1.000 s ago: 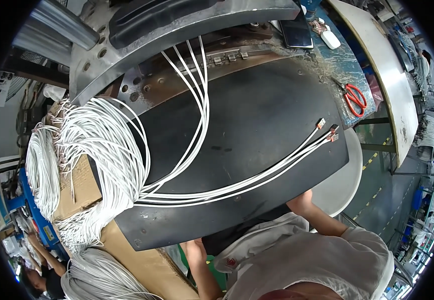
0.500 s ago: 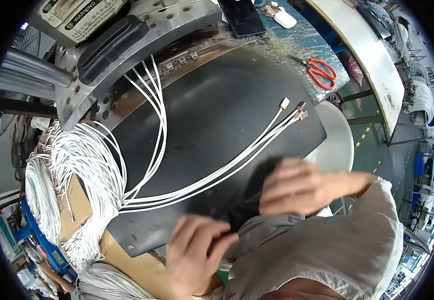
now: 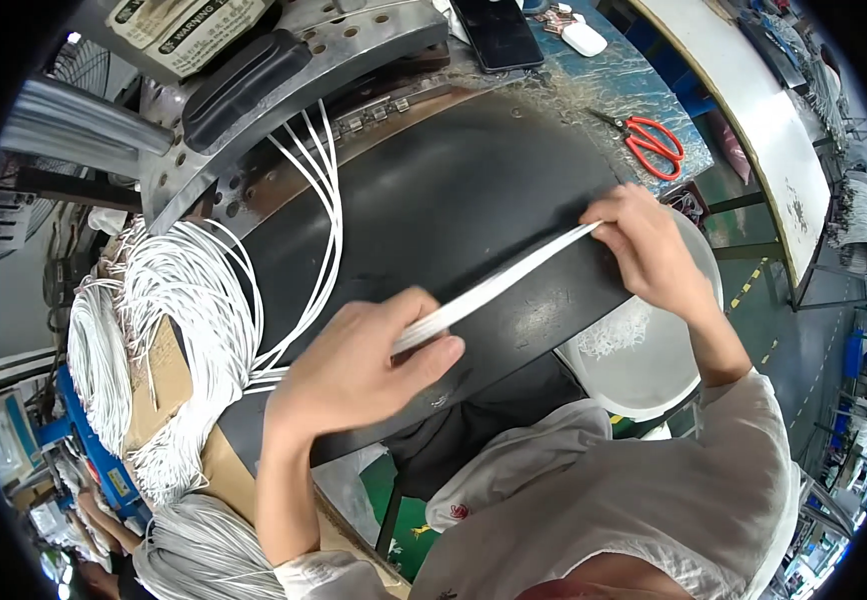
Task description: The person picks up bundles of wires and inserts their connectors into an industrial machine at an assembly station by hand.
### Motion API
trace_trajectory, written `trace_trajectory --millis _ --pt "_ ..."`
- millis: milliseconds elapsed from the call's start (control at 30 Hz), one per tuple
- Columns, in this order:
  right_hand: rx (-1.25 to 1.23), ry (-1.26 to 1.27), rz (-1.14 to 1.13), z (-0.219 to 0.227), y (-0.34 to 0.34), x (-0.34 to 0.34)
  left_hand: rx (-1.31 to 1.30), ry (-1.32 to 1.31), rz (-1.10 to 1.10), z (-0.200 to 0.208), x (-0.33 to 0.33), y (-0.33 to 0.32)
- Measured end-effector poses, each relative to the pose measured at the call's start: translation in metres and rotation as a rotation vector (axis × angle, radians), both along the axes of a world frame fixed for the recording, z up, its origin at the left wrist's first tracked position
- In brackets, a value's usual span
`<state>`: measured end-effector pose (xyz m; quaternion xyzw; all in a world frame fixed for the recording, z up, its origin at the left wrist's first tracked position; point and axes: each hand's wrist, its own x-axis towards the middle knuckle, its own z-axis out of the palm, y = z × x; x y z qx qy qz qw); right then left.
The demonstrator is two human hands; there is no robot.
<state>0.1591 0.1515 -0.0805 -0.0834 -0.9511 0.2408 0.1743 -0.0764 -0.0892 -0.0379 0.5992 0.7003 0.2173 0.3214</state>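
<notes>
Several white cables (image 3: 514, 277) stretch in a tight flat strand between my hands, above the black mat (image 3: 434, 190). My left hand (image 3: 359, 360) is closed around the strand near its middle, thumb along the near side. At the far right end my right hand (image 3: 646, 245) pinches the cables, and its fingers hide their connectors. Beyond my left hand the cables run back to the left, and some curve up as loose white cables (image 3: 334, 225) under the metal machine frame (image 3: 354, 55).
Bundles of white cable (image 3: 189, 300) lie on cardboard at the left, with a grey-white coil (image 3: 204, 550) below. Red-handled scissors (image 3: 657, 148) and a black phone (image 3: 497, 35) rest at the back right. A pale round bin (image 3: 644, 390) with white scraps stands beside the mat.
Both hands have moved up over the mat and taken hold of the cables, which lay loose before. The strand is now lifted and drawn straight between them.
</notes>
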Motion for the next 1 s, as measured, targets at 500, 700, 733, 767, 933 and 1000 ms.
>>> trace_trajectory --millis 500,700,733,767,933,1000 --pt "-0.399 -0.203 0.251 0.030 0.004 -0.161 -0.062 -0.931 0.353 -0.015 -0.011 0.049" --pt "0.343 -0.182 -0.044 0.015 -0.005 -0.207 0.130 -1.100 0.499 -0.016 -0.027 0.020" --pt "0.348 -0.180 -0.032 0.016 -0.010 -0.206 0.142 -1.140 0.505 -0.020 -0.028 0.020" --pt "0.289 -0.158 -0.034 0.015 -0.018 -0.200 0.155 -1.182 0.510 -0.022 -0.029 0.020" --pt "0.072 -0.167 0.052 0.017 -0.014 -0.157 0.074 -1.222 0.463 -0.031 -0.034 0.017" --pt "0.019 -0.193 0.094 0.020 -0.010 -0.151 0.064 -1.236 0.470 -0.031 -0.029 0.020"
